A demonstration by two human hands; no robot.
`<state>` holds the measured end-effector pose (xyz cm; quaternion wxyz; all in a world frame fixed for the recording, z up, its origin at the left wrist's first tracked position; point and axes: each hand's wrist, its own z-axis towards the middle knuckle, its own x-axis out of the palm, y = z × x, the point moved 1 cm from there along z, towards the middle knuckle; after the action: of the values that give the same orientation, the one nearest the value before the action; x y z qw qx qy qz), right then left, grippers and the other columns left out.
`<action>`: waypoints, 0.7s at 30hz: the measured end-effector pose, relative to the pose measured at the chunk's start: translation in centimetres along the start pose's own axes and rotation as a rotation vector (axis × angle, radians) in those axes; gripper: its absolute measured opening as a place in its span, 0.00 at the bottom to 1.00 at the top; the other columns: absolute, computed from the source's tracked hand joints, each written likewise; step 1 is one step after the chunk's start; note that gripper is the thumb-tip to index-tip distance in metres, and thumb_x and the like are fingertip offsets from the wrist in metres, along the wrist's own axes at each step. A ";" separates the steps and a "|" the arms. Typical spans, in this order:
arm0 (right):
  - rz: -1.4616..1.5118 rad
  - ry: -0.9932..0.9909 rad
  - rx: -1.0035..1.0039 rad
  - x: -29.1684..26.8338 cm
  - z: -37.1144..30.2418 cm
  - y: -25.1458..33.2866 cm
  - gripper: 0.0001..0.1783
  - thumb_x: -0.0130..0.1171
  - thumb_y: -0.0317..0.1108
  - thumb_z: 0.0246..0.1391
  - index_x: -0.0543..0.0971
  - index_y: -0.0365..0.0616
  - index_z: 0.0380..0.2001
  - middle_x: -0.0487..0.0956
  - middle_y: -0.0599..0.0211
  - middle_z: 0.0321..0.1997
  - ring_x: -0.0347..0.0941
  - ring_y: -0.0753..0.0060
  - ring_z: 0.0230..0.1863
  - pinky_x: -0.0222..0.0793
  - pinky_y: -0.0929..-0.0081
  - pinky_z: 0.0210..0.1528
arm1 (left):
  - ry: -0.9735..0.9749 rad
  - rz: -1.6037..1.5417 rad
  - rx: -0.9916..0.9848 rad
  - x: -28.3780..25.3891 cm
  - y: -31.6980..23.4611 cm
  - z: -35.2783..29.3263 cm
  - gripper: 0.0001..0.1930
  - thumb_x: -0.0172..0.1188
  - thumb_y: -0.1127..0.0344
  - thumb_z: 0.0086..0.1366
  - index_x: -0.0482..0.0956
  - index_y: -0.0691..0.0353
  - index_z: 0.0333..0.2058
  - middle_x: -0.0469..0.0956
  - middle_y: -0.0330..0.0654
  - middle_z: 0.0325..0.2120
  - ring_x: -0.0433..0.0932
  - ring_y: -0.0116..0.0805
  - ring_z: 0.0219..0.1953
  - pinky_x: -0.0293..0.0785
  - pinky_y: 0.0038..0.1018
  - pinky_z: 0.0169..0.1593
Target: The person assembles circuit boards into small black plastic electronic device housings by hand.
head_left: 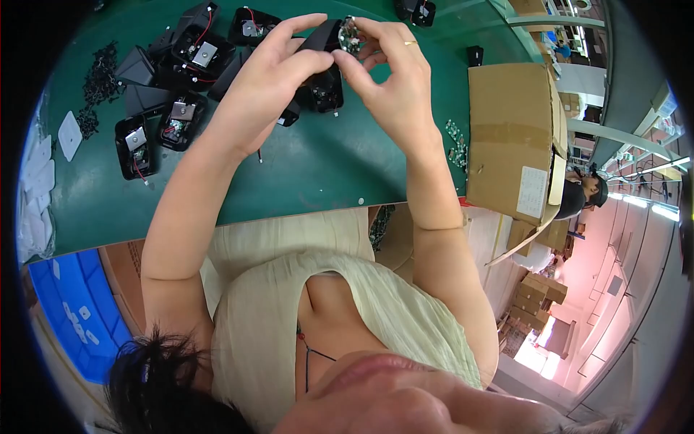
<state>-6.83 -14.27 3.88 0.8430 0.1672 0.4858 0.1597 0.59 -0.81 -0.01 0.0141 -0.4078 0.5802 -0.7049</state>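
Up at the far side of the green table, my left hand (262, 79) grips a black plastic housing (323, 37) between thumb and fingers. A small round circuit board (350, 35) is pinched by my right hand (399, 79), close against the housing's right end. Whether the board is seated in it I cannot tell. Just below my hands lies another open black housing (327, 97), partly covered by them. To the left, several black housings (194, 54) with metal blocks and red wires lie grouped, some hidden behind my left hand and forearm.
A pile of small black parts (101, 76) and a white plate (69, 136) lie on the table's left. Small boards (457, 145) are scattered beside a cardboard box (510, 130) at right. A blue bin (79, 311) stands lower left. Another person (582, 194) is beyond the box.
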 end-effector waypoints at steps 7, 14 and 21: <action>0.095 -0.119 -0.135 0.0 -1.3 3.5 0.23 0.68 0.28 0.34 0.72 0.40 0.37 0.70 0.65 0.28 0.66 0.74 0.20 0.64 0.81 0.20 | -0.204 -0.159 0.071 0.1 -0.1 -0.1 0.15 0.54 0.70 0.58 0.65 0.66 0.44 0.73 0.40 0.36 0.73 0.25 0.37 0.68 0.23 0.42; 0.171 -0.156 -0.225 1.0 -0.7 2.7 0.14 0.66 0.25 0.34 0.75 0.40 0.29 0.71 0.65 0.27 0.67 0.73 0.22 0.65 0.79 0.20 | -0.141 -0.309 0.025 0.0 -0.4 -0.2 0.12 0.48 0.72 0.61 0.66 0.64 0.45 0.72 0.39 0.36 0.72 0.26 0.40 0.69 0.24 0.44; 0.038 -0.360 -0.326 1.2 -0.6 2.0 0.09 0.64 0.24 0.34 0.76 0.44 0.23 0.72 0.69 0.23 0.67 0.72 0.23 0.63 0.78 0.20 | -0.145 -0.211 0.108 1.4 -0.8 -0.8 0.12 0.44 0.67 0.65 0.66 0.61 0.46 0.71 0.36 0.38 0.72 0.25 0.39 0.69 0.23 0.42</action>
<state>-7.00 -11.92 3.56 0.9285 0.0638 0.2925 0.2196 -0.47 -0.58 1.41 0.0034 -0.5150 0.4926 -0.7015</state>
